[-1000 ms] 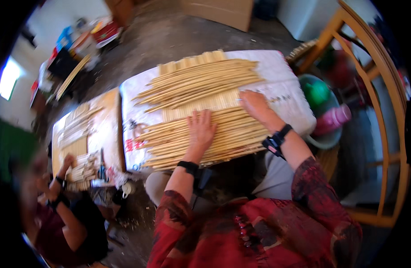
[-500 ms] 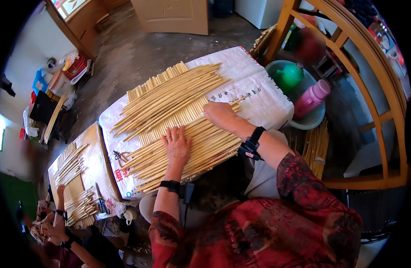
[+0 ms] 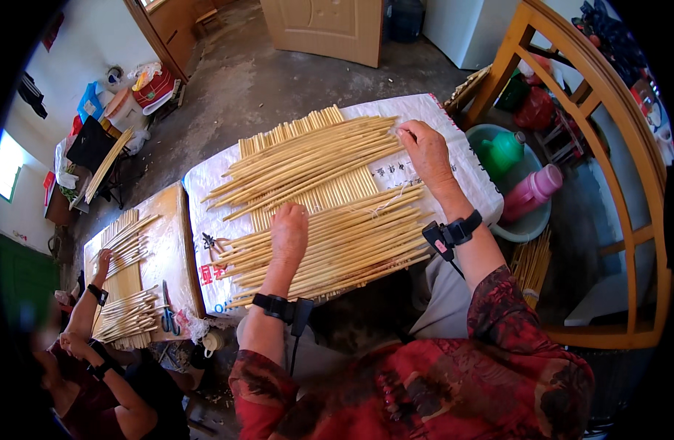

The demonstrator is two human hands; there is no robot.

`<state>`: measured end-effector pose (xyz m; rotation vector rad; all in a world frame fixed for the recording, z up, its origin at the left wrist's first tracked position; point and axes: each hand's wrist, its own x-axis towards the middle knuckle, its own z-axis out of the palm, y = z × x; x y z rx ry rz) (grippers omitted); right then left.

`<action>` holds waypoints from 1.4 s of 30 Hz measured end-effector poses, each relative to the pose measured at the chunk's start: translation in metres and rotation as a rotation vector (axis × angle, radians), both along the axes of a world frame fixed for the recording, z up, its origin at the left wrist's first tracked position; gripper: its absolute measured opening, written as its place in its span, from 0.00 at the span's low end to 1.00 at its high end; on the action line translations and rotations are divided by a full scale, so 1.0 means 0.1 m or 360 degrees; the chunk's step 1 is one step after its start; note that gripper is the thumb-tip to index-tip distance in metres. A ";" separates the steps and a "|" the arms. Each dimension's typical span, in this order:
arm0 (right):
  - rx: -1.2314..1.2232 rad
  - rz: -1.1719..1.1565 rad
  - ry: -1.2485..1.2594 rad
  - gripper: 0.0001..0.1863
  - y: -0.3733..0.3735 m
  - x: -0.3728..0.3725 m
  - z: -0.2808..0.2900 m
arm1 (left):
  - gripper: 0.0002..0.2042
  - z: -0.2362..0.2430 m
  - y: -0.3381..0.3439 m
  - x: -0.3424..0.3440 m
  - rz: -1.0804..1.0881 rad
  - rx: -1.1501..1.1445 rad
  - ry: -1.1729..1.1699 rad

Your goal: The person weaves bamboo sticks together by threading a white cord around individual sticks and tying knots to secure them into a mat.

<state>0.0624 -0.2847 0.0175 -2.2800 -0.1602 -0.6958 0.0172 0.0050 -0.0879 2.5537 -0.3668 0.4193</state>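
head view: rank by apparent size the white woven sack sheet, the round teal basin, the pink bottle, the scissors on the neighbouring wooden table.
1. White woven sack sheet under the pale bamboo sticks: largest by far.
2. Round teal plastic basin.
3. Pink plastic bottle lying in the basin.
4. Scissors on the neighbouring wooden table: smallest, though fisheye shrinkage toward the rim makes the last two unsure.

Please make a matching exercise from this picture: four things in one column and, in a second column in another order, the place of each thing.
Things:
1. left hand
2. right hand
3. scissors
4. pink bottle

Places:
A. in the pale green basin beside the table
B. at the far right end of the bamboo sticks
C. on the other wooden table, where another person works
D. flat on the near layer of sticks, palm down

Pairs: 1-D, 2-B, 3-C, 4-A
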 end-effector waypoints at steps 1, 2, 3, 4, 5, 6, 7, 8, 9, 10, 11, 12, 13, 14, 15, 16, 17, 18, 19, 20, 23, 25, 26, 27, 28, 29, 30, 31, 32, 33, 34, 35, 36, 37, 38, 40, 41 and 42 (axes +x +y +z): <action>-0.0018 -0.0002 -0.0059 0.09 -0.01 0.01 0.03 | 0.06 0.03 0.05 0.06 -0.0001 0.0015 0.0012; 0.0140 0.0164 0.0072 0.10 0.03 0.04 -0.08 | 0.04 0.03 0.08 0.13 0.0077 0.0143 -0.0010; 0.0107 0.0355 0.0304 0.11 0.08 0.04 -0.13 | 0.04 0.03 0.09 0.18 0.0075 0.0211 -0.0050; 0.0076 0.0545 0.0538 0.12 0.14 0.01 -0.19 | 0.05 0.02 0.10 0.24 0.0073 0.0282 -0.0088; -0.0069 0.0633 0.0566 0.12 0.24 -0.03 -0.30 | 0.05 0.02 0.10 0.29 0.0071 0.0353 -0.0127; -0.0204 0.0735 0.0595 0.12 0.39 -0.07 -0.46 | 0.05 -0.02 0.13 0.33 0.0103 0.0469 -0.0093; -0.0281 0.0835 0.0552 0.12 0.50 -0.14 -0.58 | 0.05 -0.05 0.13 0.39 0.0116 0.0514 -0.0115; -0.0360 0.0929 0.0511 0.12 0.60 -0.20 -0.71 | 0.05 -0.11 0.11 0.46 0.0123 0.0554 -0.0136; -0.0427 0.0954 0.0495 0.11 0.64 -0.28 -0.78 | 0.05 -0.15 0.04 0.53 0.0118 0.0582 -0.0160; -0.0480 0.0997 0.0478 0.11 0.69 -0.33 -0.85 | 0.05 -0.15 0.02 0.56 0.0082 0.0654 -0.0148; -0.0515 0.1028 0.0447 0.11 0.71 -0.35 -0.89 | 0.05 -0.18 -0.01 0.60 0.0070 0.0685 -0.0165; -0.0540 0.1063 0.0417 0.10 0.74 -0.37 -0.90 | 0.04 -0.20 -0.02 0.62 0.0060 0.0725 -0.0178; -0.0567 0.1098 0.0387 0.10 0.77 -0.35 -0.90 | 0.04 -0.22 -0.02 0.65 0.0049 0.0765 -0.0192; -0.0620 0.1053 0.0301 0.08 0.79 -0.31 -0.90 | 0.05 -0.25 -0.01 0.65 0.0038 0.0778 -0.0166; -0.0658 0.1000 0.0284 0.08 0.78 -0.24 -0.88 | 0.05 -0.23 -0.01 0.64 0.0030 0.0783 -0.0146; -0.0698 0.0947 0.0269 0.07 0.76 -0.17 -0.87 | 0.06 -0.22 -0.02 0.64 0.0023 0.0788 -0.0126; -0.0738 0.0895 0.0253 0.07 0.73 -0.11 -0.87 | 0.05 -0.23 -0.04 0.66 0.0013 0.0794 -0.0126; -0.0751 0.0848 0.0252 0.06 0.70 -0.06 -0.91 | 0.04 -0.23 -0.03 0.67 0.0011 0.0803 -0.0125; -0.0764 0.0802 0.0252 0.06 0.67 -0.01 -0.99 | 0.04 -0.24 -0.03 0.68 0.0010 0.0812 -0.0124; -0.0777 0.0758 0.0252 0.06 0.63 0.03 -1.04 | 0.04 -0.26 -0.02 0.69 0.0018 0.0788 -0.0123; -0.0811 0.0655 0.0284 0.05 0.57 0.17 -1.11 | 0.03 -0.29 0.06 0.67 0.0030 0.0735 -0.0141; -0.0893 0.0591 0.0427 0.05 0.45 0.21 -1.15 | 0.02 -0.27 0.06 0.67 -0.0033 0.0689 -0.0203; -0.0934 0.0560 0.0498 0.06 0.41 0.20 -1.16 | 0.02 -0.27 0.05 0.67 -0.0035 0.0659 -0.0208; -0.0918 0.0566 0.0516 0.06 0.42 0.20 -1.15 | 0.02 -0.27 0.07 0.66 -0.0024 0.0640 -0.0213; -0.0903 0.0571 0.0534 0.06 0.44 0.18 -1.12 | 0.02 -0.26 0.10 0.65 -0.0013 0.0621 -0.0218; -0.0888 0.0576 0.0553 0.06 0.46 0.18 -1.11 | 0.02 -0.26 0.13 0.64 0.0013 0.0630 -0.0222; -0.0893 0.0558 0.0522 0.05 0.45 0.18 -1.15 | 0.02 -0.25 0.11 0.63 0.0027 0.0629 -0.0227; -0.0898 0.0539 0.0491 0.05 0.45 0.19 -1.21 | 0.02 -0.23 0.10 0.62 0.0039 0.0626 -0.0232; -0.0904 0.0519 0.0459 0.06 0.43 0.19 -1.25 | 0.03 -0.22 0.10 0.61 0.0028 0.0615 -0.0232; -0.0911 0.0516 0.0434 0.06 0.45 0.19 -1.25 | 0.05 -0.19 0.12 0.59 0.0027 0.0618 -0.0227; -0.0919 0.0513 0.0408 0.05 0.46 0.19 -1.26 | 0.06 -0.17 0.14 0.57 0.0025 0.0620 -0.0223; -0.0925 0.0509 0.0382 0.05 0.47 0.20 -1.25 | 0.06 -0.14 0.16 0.56 0.0019 0.0612 -0.0225; -0.0950 0.0503 0.0435 0.05 0.47 0.19 -1.21 | 0.06 -0.11 0.18 0.55 0.0011 0.0594 -0.0229; -0.0974 0.0497 0.0488 0.05 0.48 0.18 -1.15 | 0.06 -0.08 0.19 0.53 0.0004 0.0577 -0.0234; -0.0998 0.0492 0.0541 0.07 0.50 0.18 -1.13 | 0.06 -0.04 0.21 0.49 -0.0006 0.0563 -0.0227; -0.1066 0.0414 0.0480 0.07 0.46 0.19 -1.15 | 0.06 0.03 0.21 0.43 -0.0039 0.0526 -0.0218; -0.1100 0.0375 0.0450 0.07 0.44 0.19 -1.16 | 0.06 0.07 0.21 0.40 -0.0039 0.0496 -0.0208; -0.1088 0.0386 0.0463 0.06 0.43 0.21 -1.16 | 0.06 0.12 0.21 0.37 -0.0033 0.0469 -0.0198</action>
